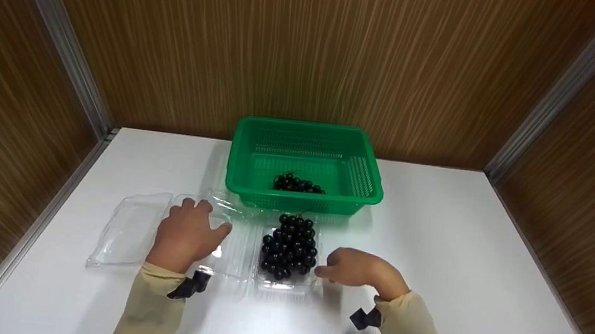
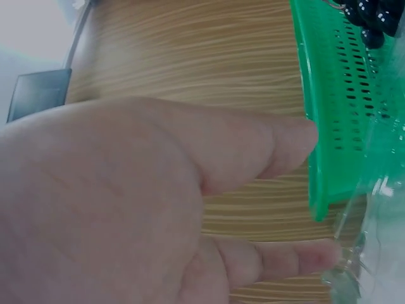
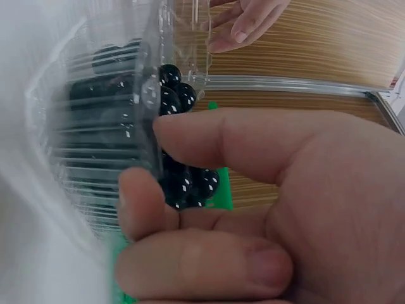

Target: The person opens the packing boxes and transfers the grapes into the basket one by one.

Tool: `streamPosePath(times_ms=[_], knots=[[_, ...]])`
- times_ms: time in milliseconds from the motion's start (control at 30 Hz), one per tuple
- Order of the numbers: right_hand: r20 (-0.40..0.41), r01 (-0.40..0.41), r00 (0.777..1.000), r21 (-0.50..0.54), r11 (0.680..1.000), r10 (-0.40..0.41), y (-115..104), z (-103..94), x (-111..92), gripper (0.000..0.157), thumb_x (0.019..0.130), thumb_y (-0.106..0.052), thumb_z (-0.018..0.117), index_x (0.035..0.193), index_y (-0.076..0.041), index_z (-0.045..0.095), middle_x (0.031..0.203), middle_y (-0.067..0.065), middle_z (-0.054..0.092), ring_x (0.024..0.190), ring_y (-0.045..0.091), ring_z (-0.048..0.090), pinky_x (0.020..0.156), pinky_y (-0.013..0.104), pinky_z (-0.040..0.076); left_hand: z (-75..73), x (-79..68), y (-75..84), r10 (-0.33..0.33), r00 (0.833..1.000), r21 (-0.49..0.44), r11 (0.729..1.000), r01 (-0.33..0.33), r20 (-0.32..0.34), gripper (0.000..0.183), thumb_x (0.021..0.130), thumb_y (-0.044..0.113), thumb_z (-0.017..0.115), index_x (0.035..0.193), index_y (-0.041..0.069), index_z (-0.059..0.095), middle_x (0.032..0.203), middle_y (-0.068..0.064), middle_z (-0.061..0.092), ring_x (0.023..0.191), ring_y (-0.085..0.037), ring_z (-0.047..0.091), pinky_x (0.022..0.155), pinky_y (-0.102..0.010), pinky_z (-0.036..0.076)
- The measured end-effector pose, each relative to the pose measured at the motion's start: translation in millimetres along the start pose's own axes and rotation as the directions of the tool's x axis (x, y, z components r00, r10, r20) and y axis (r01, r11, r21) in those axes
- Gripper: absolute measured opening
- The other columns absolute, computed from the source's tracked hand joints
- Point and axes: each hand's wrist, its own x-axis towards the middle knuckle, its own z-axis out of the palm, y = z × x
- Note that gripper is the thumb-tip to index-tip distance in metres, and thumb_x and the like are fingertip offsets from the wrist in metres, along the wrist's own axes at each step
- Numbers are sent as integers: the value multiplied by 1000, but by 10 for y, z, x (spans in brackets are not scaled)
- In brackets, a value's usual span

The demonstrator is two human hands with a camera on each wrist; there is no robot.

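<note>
A bunch of dark grapes [image 1: 289, 247] fills the base of a clear plastic clamshell container [image 1: 284, 287], whose lid [image 1: 235, 249] lies folded out to the left. My right hand [image 1: 356, 269] is at the container's right side, thumb and index finger pinching its rim in the right wrist view. Over the lid, my left hand [image 1: 186, 235] has its fingers spread and the thumb pointing right. One fingertip [image 2: 326, 254] of it comes right up to the clear plastic edge in the left wrist view.
Behind the container stands a green basket [image 1: 302, 195] with more dark grapes [image 1: 298, 184] in it. Another clear plastic piece [image 1: 133, 232] lies left of my left hand. Wood-grain panels [image 1: 316, 51] enclose the white table [image 1: 460, 264] at the back and sides.
</note>
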Motion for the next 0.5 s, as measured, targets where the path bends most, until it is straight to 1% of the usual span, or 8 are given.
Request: streamPosePath(times_ms=[100,133,200,233,300,367,433,500], knots=[[-83,-1,997,26,1000,4,18,-49,-12,37,99,-39,55,79,-11,66,78,-3,64,71,13,51,69,37,43,40,-18,84,104,994,-24,994,-105,-32,61,96,35,70,139,-5,57,142,-30,51,131,-48,49,103,-61,46],[-126,8,992,40,999,-2,19,-63,-12,34,100,-37,56,78,-12,63,76,-4,60,69,13,50,67,36,42,62,-18,118,141,990,-33,989,-142,-29,63,96,35,72,142,-4,55,146,-29,50,135,-47,47,106,-60,45],[-225,53,974,71,996,-36,17,-81,-4,30,100,-33,56,77,-14,57,72,-5,53,68,13,47,65,35,40,113,-21,186,206,979,-49,977,-206,0,67,95,35,74,147,-1,52,150,-26,48,140,-45,44,110,-59,42],[-276,85,959,85,993,-59,11,-86,3,27,100,-30,57,78,-15,56,71,-6,49,67,13,45,65,34,39,143,-23,217,231,973,-56,972,-230,17,68,95,35,74,148,0,51,151,-25,49,141,-44,44,111,-58,42],[-367,159,923,95,983,-114,-3,-84,26,20,100,-24,59,82,-15,57,71,-6,48,67,12,45,65,34,40,203,-26,265,270,962,-59,962,-267,50,70,94,37,75,150,3,51,150,-23,51,141,-43,45,111,-57,43],[-439,233,881,76,970,-177,-18,-69,51,12,99,-18,61,89,-13,63,76,-6,54,71,12,50,67,35,45,261,-26,290,291,953,-66,956,-287,81,73,92,38,77,151,5,50,150,-21,52,140,-42,47,109,-56,45],[-493,297,837,46,954,-237,-29,-49,78,6,98,-11,62,97,-9,67,84,-2,62,77,14,57,72,39,51,305,-31,294,308,945,-77,951,-301,108,76,89,38,80,151,7,50,149,-20,52,139,-41,47,108,-56,46],[-531,340,799,11,940,-283,-36,-23,101,10,97,-6,63,105,-6,69,95,2,67,87,18,63,78,43,55,338,-32,286,318,938,-92,947,-308,139,79,86,38,83,151,8,50,151,-20,51,140,-41,47,108,-55,45]])
